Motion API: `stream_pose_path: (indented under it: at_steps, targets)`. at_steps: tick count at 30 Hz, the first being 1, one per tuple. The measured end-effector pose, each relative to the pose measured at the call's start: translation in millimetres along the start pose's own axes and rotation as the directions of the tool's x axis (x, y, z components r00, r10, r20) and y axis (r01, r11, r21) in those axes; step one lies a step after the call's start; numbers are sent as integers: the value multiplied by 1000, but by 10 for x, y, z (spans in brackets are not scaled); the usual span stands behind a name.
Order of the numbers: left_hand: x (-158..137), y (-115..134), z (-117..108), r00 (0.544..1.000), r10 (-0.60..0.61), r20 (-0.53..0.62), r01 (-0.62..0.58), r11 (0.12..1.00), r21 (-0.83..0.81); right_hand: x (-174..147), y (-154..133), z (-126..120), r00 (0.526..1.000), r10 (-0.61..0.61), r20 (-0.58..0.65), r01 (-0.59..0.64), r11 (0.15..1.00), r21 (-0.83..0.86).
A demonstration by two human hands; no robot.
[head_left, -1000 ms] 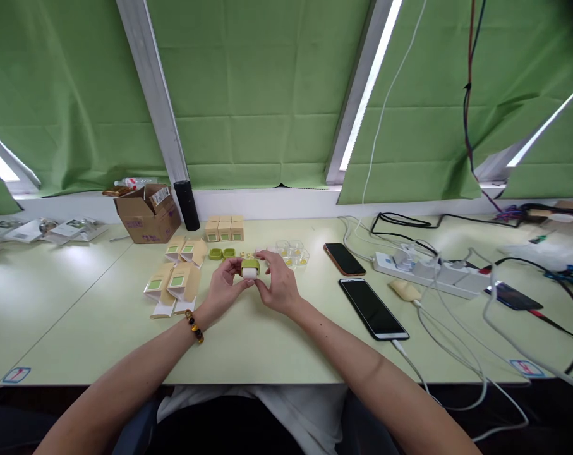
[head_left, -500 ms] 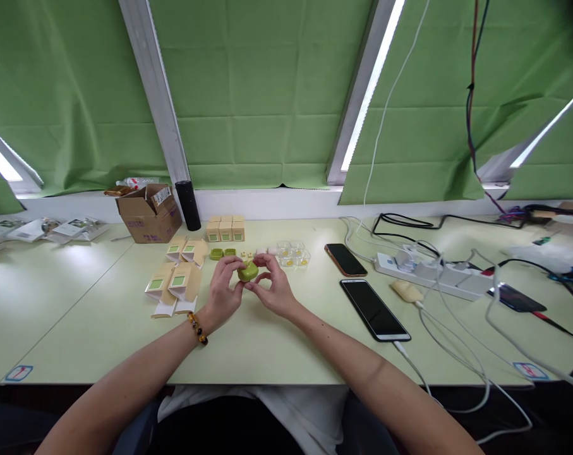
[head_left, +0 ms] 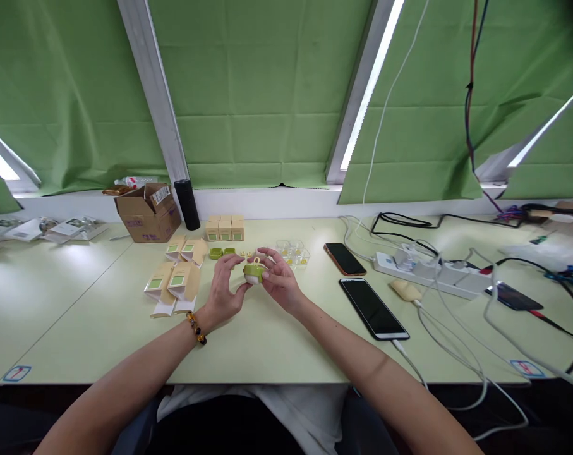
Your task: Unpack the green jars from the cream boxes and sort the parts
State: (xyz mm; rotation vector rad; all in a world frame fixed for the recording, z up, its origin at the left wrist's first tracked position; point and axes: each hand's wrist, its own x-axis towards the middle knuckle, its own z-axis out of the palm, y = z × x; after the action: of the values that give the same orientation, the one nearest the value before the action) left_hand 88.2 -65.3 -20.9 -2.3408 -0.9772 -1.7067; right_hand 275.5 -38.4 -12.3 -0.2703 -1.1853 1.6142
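Gripping green case (head_left: 253,272) in right hand (head_left: 281,283), its right end covered; left hand (head_left: 223,296) close, contact unclear.

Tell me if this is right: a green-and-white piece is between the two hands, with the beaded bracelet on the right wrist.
Wrong side: the head view shows the beaded bracelet on the left wrist. The green-and-white piece is between the left hand and right hand.
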Motion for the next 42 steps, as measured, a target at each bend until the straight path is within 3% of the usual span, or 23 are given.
stream_pose_path:
  at_steps: [7,11,14,17,20,25,27,34,42]
  targets:
    - [-20,-1,14,997,25,78,-23,999,-33,-2,-46,-16,997,43,57,-44,999,13]
    - [-26,-10,23,993,40,108,-35,998,-51,19,0,-48,998,31,50,-23,988,-152]
    - [-27,-23,28,997,6,79,-5,1000,-18,25,31,-67,994,-105,-20,92,934,-344]
    - [-22,-36,40,996,-81,47,82,997,-17,-10,23,-51,950,-311,-18,247,787,-565]
    - [-17,-63,70,974,-225,26,226,972,-67,-63,12,-19,900,-422,106,366,604,-708]
    - [-32,-131,148,905,-423,45,418,864,-280,-81,93,-61,816,-434,383,489,164,-857]
    - [-41,-142,168,895,-442,65,438,840,-318,-63,128,-105,804,-431,411,476,52,-878]
    - [-50,-127,145,893,-434,121,447,824,-349,-21,113,-165,798,-425,428,446,-60,-893]
    - [-40,-102,113,938,-335,92,347,910,-225,-21,87,-181,798,-406,445,426,-141,-894]
